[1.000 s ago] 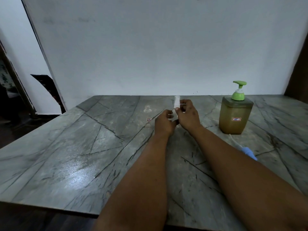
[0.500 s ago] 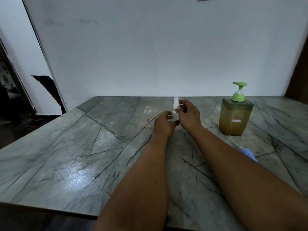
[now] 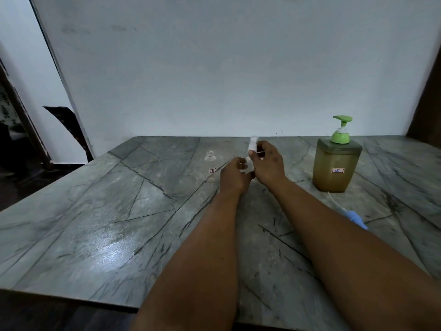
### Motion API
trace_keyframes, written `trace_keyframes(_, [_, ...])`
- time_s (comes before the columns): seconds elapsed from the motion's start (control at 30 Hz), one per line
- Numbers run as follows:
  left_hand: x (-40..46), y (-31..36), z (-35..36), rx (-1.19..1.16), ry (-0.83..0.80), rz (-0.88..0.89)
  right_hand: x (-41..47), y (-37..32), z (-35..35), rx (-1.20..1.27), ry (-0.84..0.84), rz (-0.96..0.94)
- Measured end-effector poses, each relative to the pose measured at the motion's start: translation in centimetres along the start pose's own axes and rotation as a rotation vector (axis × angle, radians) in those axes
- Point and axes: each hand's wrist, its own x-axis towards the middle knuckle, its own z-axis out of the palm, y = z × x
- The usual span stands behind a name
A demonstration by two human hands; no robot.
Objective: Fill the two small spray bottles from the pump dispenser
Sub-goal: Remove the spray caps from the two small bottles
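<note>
Single head-worn wide-angle view, looking forward and down along both forearms across a grey marble table (image 3: 100, 211), near edge at the bottom of frame, white wall (image 3: 214, 68) straight ahead beyond the far edge, dark doorway at far left, no second view

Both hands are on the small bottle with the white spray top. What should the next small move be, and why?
Probably lift the white spray top clear and set it down. The right hand pinches it while the left hand holds the clear bottle beneath. The other small bottle already stands uncapped, and the pump dispenser waits untouched, so opening seems to come before filling.
</note>
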Motion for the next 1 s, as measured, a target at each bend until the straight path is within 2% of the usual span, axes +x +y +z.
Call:
trace_keyframes(0.13, [0.1, -0.2, 0.1, 0.011, 0.004, 0.0, 0.1, -0.3, 0.1, 0.026, 0.002, -0.012])
trace_keyframes(0.37, [0.2, -0.1, 0.2, -0.002, -0.01, -0.008, 0.5, -2.4, -2.1, 0.083, 0.115, -0.088])
trace_keyframes(0.6, [-0.1, -0.1, 0.0, 0.055, -0.049, -0.015, 0.8, -6.6, -9.1, 0.371, 0.322, -0.077])
trace_keyframes(0.7, [-0.4, 0.7, -0.6, 0.059, -0.071, -0.032, -0.4, -7.3, -12.8, 0.432, 0.357, -0.06])
trace_keyframes(0.8, [-0.8, 2.1, -1.4, 0.049, -0.023, -0.038, -2.4, -5.9, -16.4, 0.374, 0.322, -0.045])
trace_keyframes(0.93, [-1.6, 4.1, -1.9, 0.061, 0.039, 0.012, -6.1, -1.8, -18.7, 0.067, 0.331, 0.07])
trace_keyframes(1.0, [-2.3, 5.2, -2.0, 0.069, 0.048, 0.022, -8.0, -0.3, -18.7, -0.069, 0.284, 0.125])
